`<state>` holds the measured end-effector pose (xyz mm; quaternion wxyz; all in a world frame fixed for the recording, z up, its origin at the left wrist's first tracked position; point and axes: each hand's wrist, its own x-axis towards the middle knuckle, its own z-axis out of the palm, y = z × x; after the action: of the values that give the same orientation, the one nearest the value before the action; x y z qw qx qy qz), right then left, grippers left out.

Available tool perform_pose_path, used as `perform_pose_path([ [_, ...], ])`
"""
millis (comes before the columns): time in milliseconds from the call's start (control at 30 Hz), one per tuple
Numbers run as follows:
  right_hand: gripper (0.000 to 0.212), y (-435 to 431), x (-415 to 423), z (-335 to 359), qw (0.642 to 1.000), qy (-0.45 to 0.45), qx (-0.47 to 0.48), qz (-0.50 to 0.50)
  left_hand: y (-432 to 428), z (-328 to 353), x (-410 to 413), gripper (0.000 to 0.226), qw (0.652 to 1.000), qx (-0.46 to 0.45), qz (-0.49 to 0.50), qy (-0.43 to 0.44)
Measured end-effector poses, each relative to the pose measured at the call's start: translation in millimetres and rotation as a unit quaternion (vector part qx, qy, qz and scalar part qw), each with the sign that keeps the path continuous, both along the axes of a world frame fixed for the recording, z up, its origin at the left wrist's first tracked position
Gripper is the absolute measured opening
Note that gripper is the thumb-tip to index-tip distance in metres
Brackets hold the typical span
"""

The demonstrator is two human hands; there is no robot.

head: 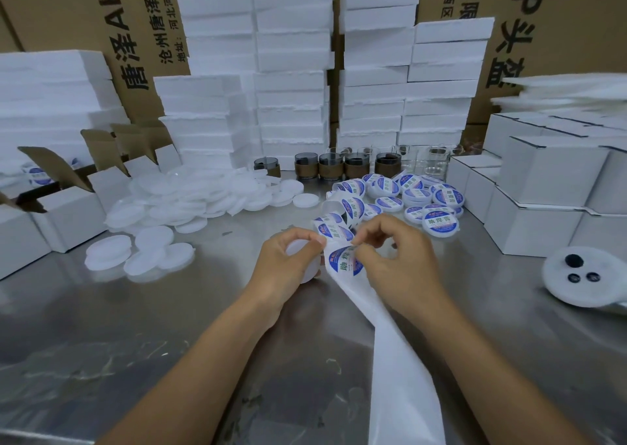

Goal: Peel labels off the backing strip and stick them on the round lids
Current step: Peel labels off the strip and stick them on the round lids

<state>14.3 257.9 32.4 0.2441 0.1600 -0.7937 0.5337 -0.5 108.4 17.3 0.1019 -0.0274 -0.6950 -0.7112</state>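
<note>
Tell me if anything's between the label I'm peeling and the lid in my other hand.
Nothing visible blocks it. The right hand pinches the edge of the blue label on the backing strip, and the blank white lid sits in the left hand right beside it. Only the left thumb overlaps the lid's top.

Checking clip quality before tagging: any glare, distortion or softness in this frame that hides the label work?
Head view: wide-angle bending curves the foam stacks and cartons at the edges; the steel table shows dull smeared reflections, no harsh glare; lighting is even with soft shadows; edges look soft, but the label pinched by the right hand stays legible beside the left hand.
</note>
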Motion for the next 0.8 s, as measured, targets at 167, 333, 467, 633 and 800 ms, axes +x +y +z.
perform_pose_path([
  [167, 0.033, 5.5, -5.4, 7.1, 0.987, -0.058, -0.146, 0.038, -1.1, -0.3, -1.5, 0.031, 1.0, 0.001, 0.011, -0.002],
  [333, 0.037, 13.4, -9.6, 12.0, 0.945, -0.129, -0.301, -0.002, -6.0, -2.7, -5.4, 0.016, 0.997, 0.027, 0.064, -0.023],
  [467, 0.025, 11.2, -8.1, 15.2, 0.911, -0.184, -0.367, 0.037, -14.4, 4.7, -9.7, 0.009, 0.983, 0.077, 0.165, 0.005],
  [633, 0.022, 9.7, -4.1, 19.4, 0.867, -0.213, -0.435, 0.117, -18.8, 18.4, -4.8, 0.018, 0.959, 0.267, 0.079, 0.045],
  [800, 0.002, 6.8, 0.7, 22.5, 0.853, -0.205, -0.443, 0.186, -15.9, 22.6, 1.4, 0.035, 0.927, 0.36, -0.105, -0.017],
])
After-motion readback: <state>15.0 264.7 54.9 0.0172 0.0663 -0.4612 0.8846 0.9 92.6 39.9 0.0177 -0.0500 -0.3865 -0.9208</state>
